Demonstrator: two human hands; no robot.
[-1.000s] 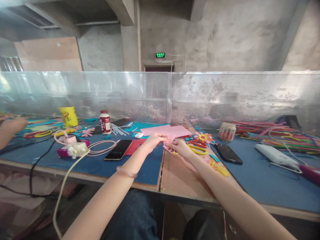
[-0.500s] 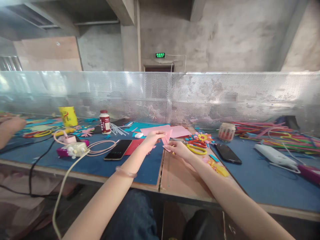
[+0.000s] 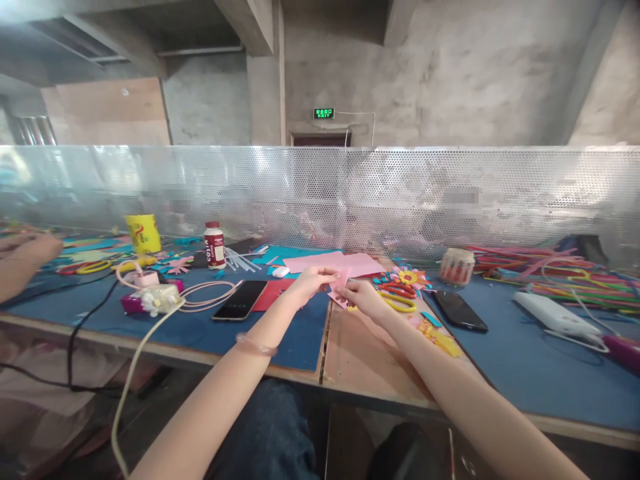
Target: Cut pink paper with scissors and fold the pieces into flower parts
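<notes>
Both my hands meet over the middle of the table, pinching a small pink paper piece (image 3: 340, 285) between them. My left hand (image 3: 309, 283) grips its left side with closed fingers. My right hand (image 3: 364, 296) holds its right side, fingers curled. Pink paper sheets (image 3: 360, 263) lie flat just behind the hands. Yellow-handled scissors (image 3: 400, 303) and a paper flower (image 3: 407, 275) lie right of my right hand. A black phone (image 3: 240, 299) lies left of my left hand.
A second phone (image 3: 459, 310), a white power bank (image 3: 554, 313) and coloured sticks (image 3: 575, 270) lie at the right. A bottle (image 3: 214, 245), a yellow cup (image 3: 143, 233) and a cabled device (image 3: 155, 299) stand left. Another person's hand (image 3: 25, 250) works at far left. A perforated screen (image 3: 450, 193) bounds the back.
The pink piece was lifted and turned between my hands half a second ago, then lowered again; my hands have stayed together at the same spot.
</notes>
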